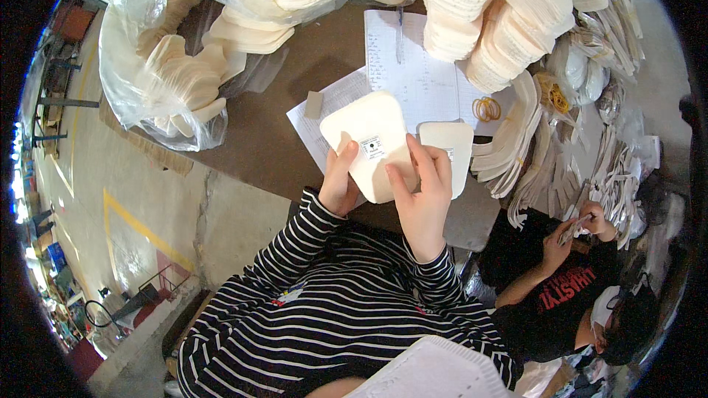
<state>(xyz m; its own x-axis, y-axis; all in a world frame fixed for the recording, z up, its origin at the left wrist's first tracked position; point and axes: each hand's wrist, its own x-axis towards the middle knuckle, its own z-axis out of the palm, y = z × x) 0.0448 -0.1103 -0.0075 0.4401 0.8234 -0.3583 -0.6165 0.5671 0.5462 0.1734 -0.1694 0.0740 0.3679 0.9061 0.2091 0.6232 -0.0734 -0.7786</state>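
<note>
A cream, flat, rounded pad point(366, 121) with a small printed label is held up before me, tilted over the papers. My left hand point(341, 180) grips its left lower edge, thumb lying on the face beside the label. My right hand point(426, 195) is on its right lower edge, thumb and fingers on the face and side. The fingers behind the pad are hidden. A second cream pad point(455, 136), also labelled, lies just right of the held one, partly covered by my right hand.
Written sheets point(420, 66) with a pen point(400, 38) lie beyond the pad. Rubber bands point(486, 109) sit beside them. Bundled cream pads point(520, 29) stand far right; a clear plastic bag point(122, 81) of more is at left. On the right, a co-worker's hands point(560, 243) handle thin strips.
</note>
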